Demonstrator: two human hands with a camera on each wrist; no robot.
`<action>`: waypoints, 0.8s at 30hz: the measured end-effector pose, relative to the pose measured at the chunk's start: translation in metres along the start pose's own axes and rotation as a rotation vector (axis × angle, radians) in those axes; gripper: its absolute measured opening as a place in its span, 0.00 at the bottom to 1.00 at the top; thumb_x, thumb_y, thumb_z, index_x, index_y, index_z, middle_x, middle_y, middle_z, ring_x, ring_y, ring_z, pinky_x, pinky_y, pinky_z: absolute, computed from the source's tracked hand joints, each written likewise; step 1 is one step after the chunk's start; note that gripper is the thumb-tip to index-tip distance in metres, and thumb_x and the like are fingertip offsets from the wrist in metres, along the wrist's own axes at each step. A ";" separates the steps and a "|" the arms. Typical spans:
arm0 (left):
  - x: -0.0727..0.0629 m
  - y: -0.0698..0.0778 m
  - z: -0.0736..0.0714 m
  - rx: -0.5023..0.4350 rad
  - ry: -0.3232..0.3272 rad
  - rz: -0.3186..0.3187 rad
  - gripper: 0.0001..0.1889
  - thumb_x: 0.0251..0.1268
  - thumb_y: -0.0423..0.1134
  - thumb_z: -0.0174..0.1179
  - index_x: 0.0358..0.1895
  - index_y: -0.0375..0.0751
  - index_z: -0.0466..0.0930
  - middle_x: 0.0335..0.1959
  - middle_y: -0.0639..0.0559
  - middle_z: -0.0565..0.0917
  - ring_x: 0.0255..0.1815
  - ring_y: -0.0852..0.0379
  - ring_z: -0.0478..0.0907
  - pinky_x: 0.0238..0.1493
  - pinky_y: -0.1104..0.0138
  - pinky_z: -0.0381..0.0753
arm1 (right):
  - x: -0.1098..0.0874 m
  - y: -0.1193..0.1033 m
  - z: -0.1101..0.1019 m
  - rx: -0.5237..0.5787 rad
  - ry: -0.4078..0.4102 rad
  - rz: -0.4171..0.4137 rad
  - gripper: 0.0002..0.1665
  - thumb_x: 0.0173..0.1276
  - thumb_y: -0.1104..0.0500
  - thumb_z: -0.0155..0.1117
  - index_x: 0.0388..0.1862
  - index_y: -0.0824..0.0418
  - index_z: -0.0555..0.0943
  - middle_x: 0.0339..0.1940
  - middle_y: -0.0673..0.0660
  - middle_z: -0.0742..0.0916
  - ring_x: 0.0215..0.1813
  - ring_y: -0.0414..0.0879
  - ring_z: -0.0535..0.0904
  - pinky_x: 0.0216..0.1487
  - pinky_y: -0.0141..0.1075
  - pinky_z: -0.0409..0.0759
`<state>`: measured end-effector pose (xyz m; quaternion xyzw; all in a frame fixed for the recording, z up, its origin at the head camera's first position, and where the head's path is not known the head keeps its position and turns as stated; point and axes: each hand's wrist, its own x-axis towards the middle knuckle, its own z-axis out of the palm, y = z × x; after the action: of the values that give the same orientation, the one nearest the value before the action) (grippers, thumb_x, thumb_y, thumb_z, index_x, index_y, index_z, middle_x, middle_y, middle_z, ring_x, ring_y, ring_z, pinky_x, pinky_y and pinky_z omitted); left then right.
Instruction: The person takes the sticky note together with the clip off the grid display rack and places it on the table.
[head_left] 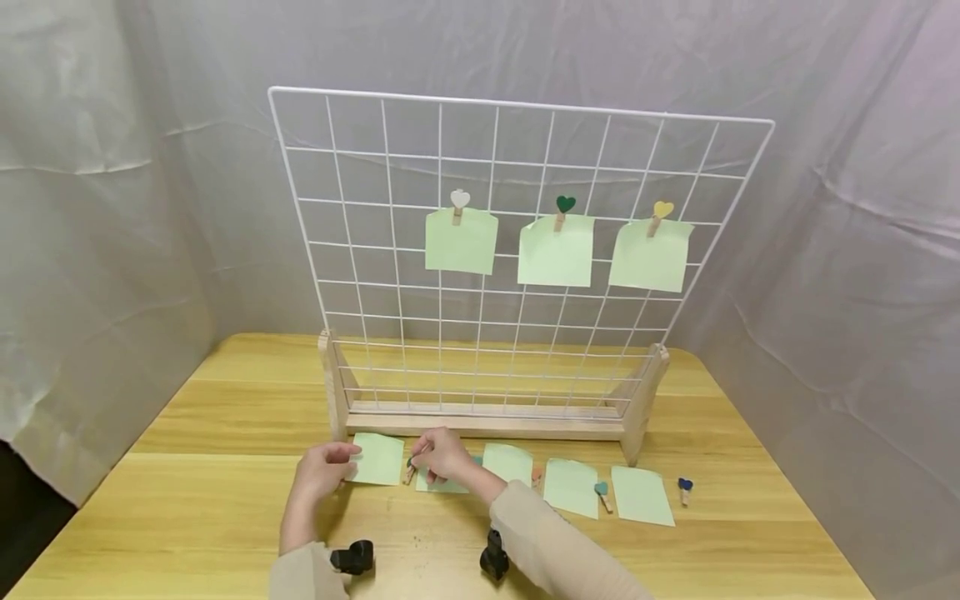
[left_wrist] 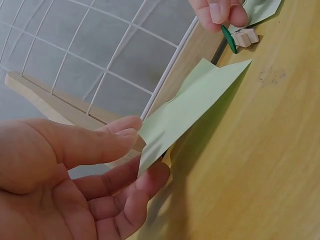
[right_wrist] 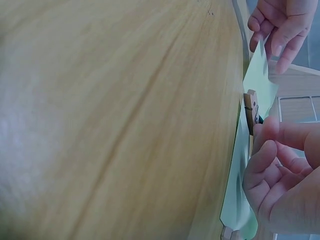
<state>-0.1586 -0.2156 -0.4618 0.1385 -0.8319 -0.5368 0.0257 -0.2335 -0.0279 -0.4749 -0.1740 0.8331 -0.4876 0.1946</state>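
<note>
At the left end of a row of pale green paper notes, my left hand [head_left: 318, 472] pinches the left edge of one note [head_left: 381, 460] between thumb and fingers. In the left wrist view this note [left_wrist: 192, 107] slants up from the tabletop. Just right of it, my right hand [head_left: 446, 454] holds a small wooden clothespin [head_left: 408, 475] at its dark green heart [left_wrist: 229, 40]. The right wrist view shows thumb and forefinger at the heart end, with the wooden clothespin [right_wrist: 251, 105] pointing away. A second note [head_left: 442, 483] lies partly hidden beneath the right hand.
A white wire grid [head_left: 517, 167] stands in a wooden base [head_left: 487, 427] behind the hands. Three notes hang there from heart clothespins: white [head_left: 460, 198], green [head_left: 566, 203] and yellow [head_left: 663, 209]. More notes [head_left: 642, 495] and clothespins, one blue-hearted [head_left: 685, 490], lie to the right.
</note>
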 end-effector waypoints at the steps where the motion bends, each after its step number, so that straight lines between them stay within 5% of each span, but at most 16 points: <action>1: 0.000 0.001 0.000 0.008 -0.002 0.006 0.10 0.55 0.23 0.53 0.41 0.24 0.76 0.31 0.42 0.78 0.23 0.54 0.71 0.23 0.64 0.73 | 0.000 0.000 0.000 0.001 -0.002 0.000 0.03 0.59 0.67 0.60 0.33 0.65 0.78 0.20 0.52 0.79 0.08 0.39 0.67 0.10 0.26 0.63; 14: -0.006 0.006 -0.006 0.114 -0.045 0.036 0.11 0.56 0.26 0.54 0.42 0.26 0.77 0.40 0.34 0.77 0.41 0.40 0.73 0.39 0.53 0.73 | 0.000 -0.002 -0.014 0.011 -0.031 -0.006 0.04 0.60 0.65 0.60 0.33 0.65 0.79 0.21 0.54 0.81 0.10 0.40 0.69 0.10 0.28 0.65; 24: -0.003 0.010 -0.005 0.133 -0.018 0.076 0.15 0.57 0.29 0.54 0.46 0.22 0.73 0.37 0.36 0.78 0.37 0.44 0.75 0.36 0.57 0.75 | -0.002 -0.010 -0.035 0.038 -0.043 -0.018 0.06 0.62 0.65 0.58 0.35 0.67 0.78 0.24 0.59 0.82 0.11 0.41 0.71 0.10 0.29 0.66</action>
<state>-0.1569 -0.2154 -0.4506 0.1033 -0.8706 -0.4801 0.0294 -0.2481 -0.0062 -0.4501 -0.1884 0.8176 -0.5014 0.2115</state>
